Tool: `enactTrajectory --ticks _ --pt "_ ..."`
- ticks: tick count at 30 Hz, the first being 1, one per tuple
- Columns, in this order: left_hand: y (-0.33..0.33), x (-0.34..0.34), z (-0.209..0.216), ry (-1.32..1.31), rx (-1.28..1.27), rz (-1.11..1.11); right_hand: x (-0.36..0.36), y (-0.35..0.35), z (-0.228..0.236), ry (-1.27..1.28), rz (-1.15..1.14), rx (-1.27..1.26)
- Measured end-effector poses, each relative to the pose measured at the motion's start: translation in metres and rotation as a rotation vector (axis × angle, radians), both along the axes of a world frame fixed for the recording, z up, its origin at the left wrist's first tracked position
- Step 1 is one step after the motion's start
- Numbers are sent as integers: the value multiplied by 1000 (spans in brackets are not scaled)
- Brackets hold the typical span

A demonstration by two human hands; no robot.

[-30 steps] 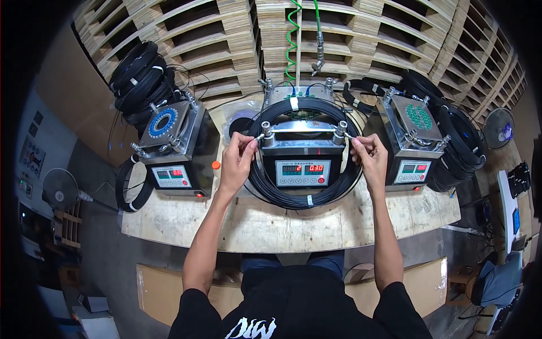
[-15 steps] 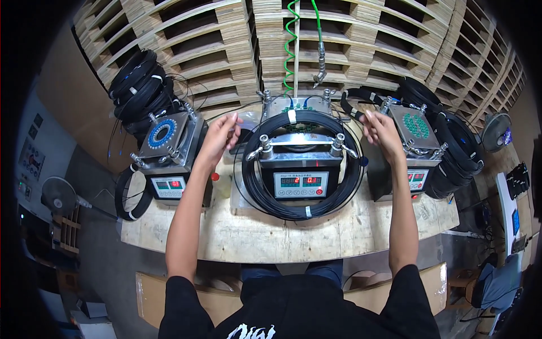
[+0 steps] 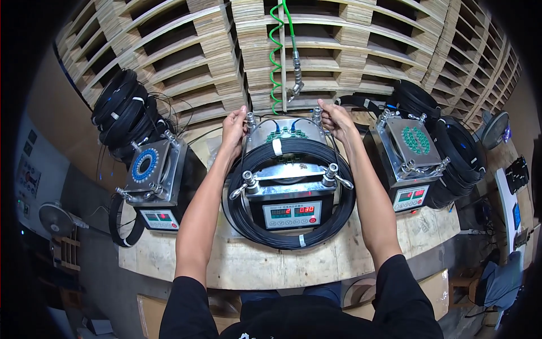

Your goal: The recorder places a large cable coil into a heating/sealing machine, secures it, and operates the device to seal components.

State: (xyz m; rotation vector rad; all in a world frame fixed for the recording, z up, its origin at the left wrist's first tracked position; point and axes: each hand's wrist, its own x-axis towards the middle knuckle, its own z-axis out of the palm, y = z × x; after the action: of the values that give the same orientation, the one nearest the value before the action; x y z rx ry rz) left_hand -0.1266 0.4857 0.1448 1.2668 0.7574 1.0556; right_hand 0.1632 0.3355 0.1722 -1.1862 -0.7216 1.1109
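Note:
A polishing machine (image 3: 259, 201) with a lit digital panel stands in the middle of the bench. A thick coil of black cable (image 3: 237, 217) is looped round its front, tied with white bands. On its metal top plate (image 3: 257, 135), green connector holders (image 3: 288, 134) sit with blue-tipped leads. My left hand (image 3: 233, 131) is closed at the back left clamp post (image 3: 251, 120). At the back right clamp post (image 3: 317, 116), my right hand (image 3: 339, 121) is closed with its thumb raised. The fingers largely hide the clamp handles. Two front clamps (image 3: 330, 175) flank the plate's near edge.
A similar machine with a blue ring (image 3: 145, 165) stands left; another with a green connector plate (image 3: 416, 140) stands right. Black cable coils (image 3: 121, 107) are piled behind the left one, more coils (image 3: 460, 141) beyond the right one. A green air hose (image 3: 292, 42) hangs before stacked pallets (image 3: 192, 51).
Both hands have moved forward and inward, from beside the cable coil to the back clamp posts. The view has shifted, so the machines appear lower in the picture.

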Motion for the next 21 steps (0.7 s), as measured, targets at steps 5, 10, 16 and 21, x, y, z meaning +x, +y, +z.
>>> enactTrajectory --ticks 5,10,16,21 --pt "-5 16 -12 -132 32 3 14 -7 -12 274 8 122" --pt "2 8 -17 -100 106 85 -9 -17 9 311 -25 116" --pt "-6 21 -17 -99 112 75 12 -10 -13 186 9 162" --pt "-8 14 -13 -86 113 84 9 -22 6 36 -227 4"
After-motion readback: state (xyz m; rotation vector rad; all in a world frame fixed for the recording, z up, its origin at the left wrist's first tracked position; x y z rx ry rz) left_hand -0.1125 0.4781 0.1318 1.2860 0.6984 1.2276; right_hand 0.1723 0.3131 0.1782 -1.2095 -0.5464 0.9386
